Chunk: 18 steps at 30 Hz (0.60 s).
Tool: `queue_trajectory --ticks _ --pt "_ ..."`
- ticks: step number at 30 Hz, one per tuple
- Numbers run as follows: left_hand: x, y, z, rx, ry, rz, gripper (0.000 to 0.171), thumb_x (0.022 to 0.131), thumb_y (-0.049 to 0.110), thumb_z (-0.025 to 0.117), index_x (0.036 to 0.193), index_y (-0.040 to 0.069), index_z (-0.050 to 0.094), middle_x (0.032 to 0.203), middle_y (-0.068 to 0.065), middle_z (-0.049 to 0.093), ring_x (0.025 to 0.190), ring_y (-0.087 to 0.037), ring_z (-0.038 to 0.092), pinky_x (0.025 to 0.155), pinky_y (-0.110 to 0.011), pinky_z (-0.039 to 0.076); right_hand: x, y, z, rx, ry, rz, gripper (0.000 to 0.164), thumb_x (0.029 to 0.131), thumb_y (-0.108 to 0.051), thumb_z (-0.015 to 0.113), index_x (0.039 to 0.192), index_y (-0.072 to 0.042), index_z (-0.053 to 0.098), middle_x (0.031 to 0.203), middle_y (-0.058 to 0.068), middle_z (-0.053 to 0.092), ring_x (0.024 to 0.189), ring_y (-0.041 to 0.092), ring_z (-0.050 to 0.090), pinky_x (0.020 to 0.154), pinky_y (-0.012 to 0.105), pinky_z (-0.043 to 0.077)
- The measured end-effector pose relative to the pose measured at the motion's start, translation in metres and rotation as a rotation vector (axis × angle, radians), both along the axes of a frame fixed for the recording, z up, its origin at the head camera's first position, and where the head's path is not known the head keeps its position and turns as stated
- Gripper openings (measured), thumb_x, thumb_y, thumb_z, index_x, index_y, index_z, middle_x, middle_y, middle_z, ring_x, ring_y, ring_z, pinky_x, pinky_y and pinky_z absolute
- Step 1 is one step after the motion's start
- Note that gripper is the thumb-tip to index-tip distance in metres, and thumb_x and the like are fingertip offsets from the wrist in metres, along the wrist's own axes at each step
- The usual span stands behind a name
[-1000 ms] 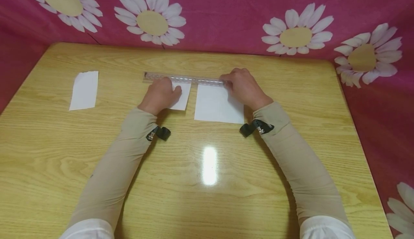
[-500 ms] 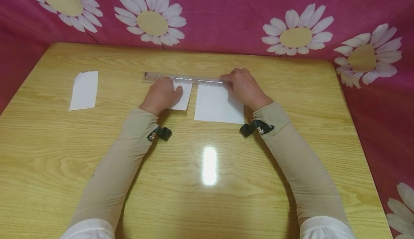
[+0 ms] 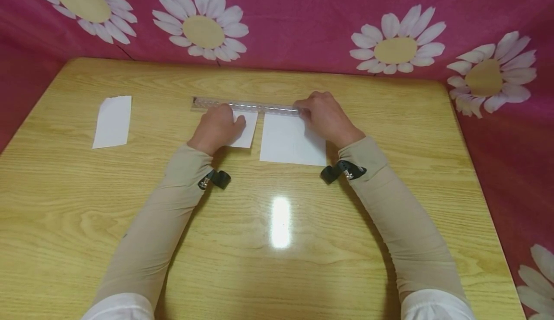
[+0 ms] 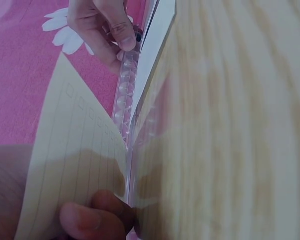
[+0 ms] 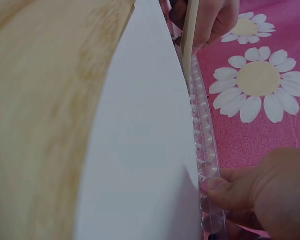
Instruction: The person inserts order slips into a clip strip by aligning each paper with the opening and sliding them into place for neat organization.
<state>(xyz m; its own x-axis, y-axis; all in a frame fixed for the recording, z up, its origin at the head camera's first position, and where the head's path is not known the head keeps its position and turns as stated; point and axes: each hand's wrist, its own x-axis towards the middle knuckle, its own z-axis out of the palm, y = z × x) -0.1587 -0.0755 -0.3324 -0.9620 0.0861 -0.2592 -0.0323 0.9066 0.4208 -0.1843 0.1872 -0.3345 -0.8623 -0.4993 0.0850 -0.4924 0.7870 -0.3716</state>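
Observation:
A transparent ruler [image 3: 248, 106] lies across the back of the table. My right hand [image 3: 327, 118] grips its right end, the thumb [image 5: 220, 185] on top of the plastic. Under that hand a white paper sheet [image 3: 291, 139] lies along the ruler's near edge. My left hand [image 3: 215, 128] pinches a smaller piece of paper [image 3: 248, 130] by the ruler's left half. In the left wrist view this piece [image 4: 72, 150] stands tilted up, showing printed lines and small boxes, its lower edge at the ruler [image 4: 124, 100]. The left hand covers part of it.
Another white paper piece [image 3: 112, 121] with a ragged top edge lies at the table's left. Behind the wooden table [image 3: 277, 276] hangs a pink cloth [image 3: 298, 21] with daisies. Dark straps [image 3: 216, 179] stick out at both wrists.
My left hand and its piece of paper have shifted slightly right, narrowing the gap to the larger sheet. The ruler and my right hand have stayed in place.

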Motion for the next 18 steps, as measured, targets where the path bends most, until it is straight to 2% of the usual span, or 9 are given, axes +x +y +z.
queue_trajectory --ticks 7,13,18 --pt "-0.0003 0.0014 0.0002 -0.005 -0.001 -0.004 0.041 0.105 0.035 0.044 0.086 0.002 0.057 0.096 -0.019 0.061 0.085 -0.032 0.056 0.084 -0.044 0.051 0.0001 0.0 0.0001 0.004 -0.003 -0.003 0.029 0.1 -0.005 0.062 0.126 -0.006 0.073 0.106 0.02 0.076 0.103 0.035 0.066 0.107 0.048 0.046" --pt "-0.0006 0.003 0.0008 -0.008 -0.01 -0.002 0.042 0.106 0.035 0.045 0.097 -0.002 0.061 0.096 -0.019 0.06 0.085 -0.032 0.056 0.082 -0.043 0.05 0.0 0.0002 -0.0006 0.004 0.001 -0.002 0.029 0.1 -0.004 0.061 0.126 -0.006 0.073 0.106 0.021 0.076 0.102 0.035 0.066 0.107 0.048 0.046" --pt "0.0002 0.0045 0.0016 0.005 -0.019 -0.006 0.04 0.106 0.035 0.044 0.095 -0.001 0.06 0.095 -0.017 0.058 0.084 -0.031 0.056 0.08 -0.042 0.05 -0.0002 0.0 -0.0001 0.002 0.0 -0.003 0.029 0.1 -0.005 0.062 0.126 -0.006 0.073 0.105 0.021 0.075 0.102 0.035 0.066 0.108 0.048 0.046"
